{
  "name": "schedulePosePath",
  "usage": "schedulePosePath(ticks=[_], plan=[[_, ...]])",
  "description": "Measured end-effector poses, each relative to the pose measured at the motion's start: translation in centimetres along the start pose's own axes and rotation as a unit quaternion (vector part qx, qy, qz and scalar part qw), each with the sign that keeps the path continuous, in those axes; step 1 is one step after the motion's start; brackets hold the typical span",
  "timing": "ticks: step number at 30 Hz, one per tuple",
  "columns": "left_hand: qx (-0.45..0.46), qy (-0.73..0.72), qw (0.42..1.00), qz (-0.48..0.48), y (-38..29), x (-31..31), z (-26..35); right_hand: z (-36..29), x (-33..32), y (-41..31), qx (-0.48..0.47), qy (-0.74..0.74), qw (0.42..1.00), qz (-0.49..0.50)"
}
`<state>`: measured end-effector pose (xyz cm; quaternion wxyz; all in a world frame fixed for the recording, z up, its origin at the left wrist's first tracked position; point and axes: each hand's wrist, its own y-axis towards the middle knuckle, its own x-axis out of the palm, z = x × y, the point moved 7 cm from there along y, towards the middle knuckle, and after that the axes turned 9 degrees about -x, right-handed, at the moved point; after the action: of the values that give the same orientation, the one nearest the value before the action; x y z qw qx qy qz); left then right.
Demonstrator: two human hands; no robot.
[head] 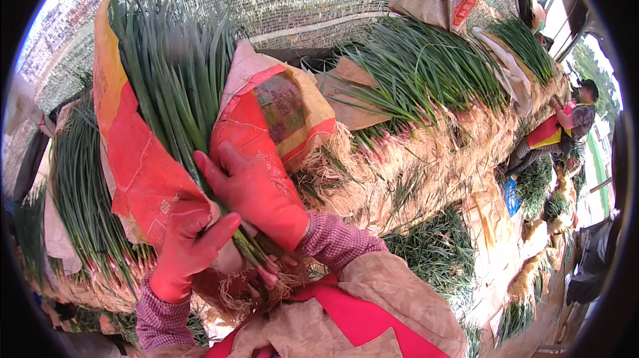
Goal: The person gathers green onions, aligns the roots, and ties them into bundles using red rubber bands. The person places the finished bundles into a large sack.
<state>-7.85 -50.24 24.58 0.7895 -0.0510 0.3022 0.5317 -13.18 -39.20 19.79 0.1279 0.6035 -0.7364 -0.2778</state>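
Note:
Both hands wear red rubber gloves. A bundle of long green leafy stalks [172, 73], with pinkish stem bases and pale roots, lies in a red and yellow printed sack sheet [145, 158]. My left hand [187, 250] presses on the lower left side of the sheet, thumb apart from the fingers; whether it grips the sheet is unclear. My right hand [254, 193] lies over the right flap of the sheet [242, 133], thumb and forefinger raised near the stalks. Its other fingers are hard to make out. The stem bases and roots [267, 278] stick out below my hands, close to my body.
More stalks [424, 63] lie in a long row at right, roots outward, with another bundle [85, 173] at left. Netting [309, 3] rises behind. Loose greens [439, 248] lie lower right. Another person [574, 118] is at far right.

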Motion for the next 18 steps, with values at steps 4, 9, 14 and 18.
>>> schedulePosePath(ticks=[4,9,14,18], plan=[[0.023,0.171,0.985,-0.001,1.6,1.9,0.6,1.7,0.7,-0.2,-0.020,0.006,0.999,-0.041],[-0.038,0.255,0.966,-0.017,1.4,2.5,-0.7,2.4,-0.4,0.8,0.083,0.201,0.972,-0.087],[-0.078,0.283,0.956,0.001,0.8,2.9,-1.2,1.0,-0.5,1.3,0.051,0.162,0.970,-0.177],[0.019,0.415,0.908,0.051,0.5,5.4,-1.2,-0.3,0.7,2.4,-0.065,-0.055,0.941,-0.327]])
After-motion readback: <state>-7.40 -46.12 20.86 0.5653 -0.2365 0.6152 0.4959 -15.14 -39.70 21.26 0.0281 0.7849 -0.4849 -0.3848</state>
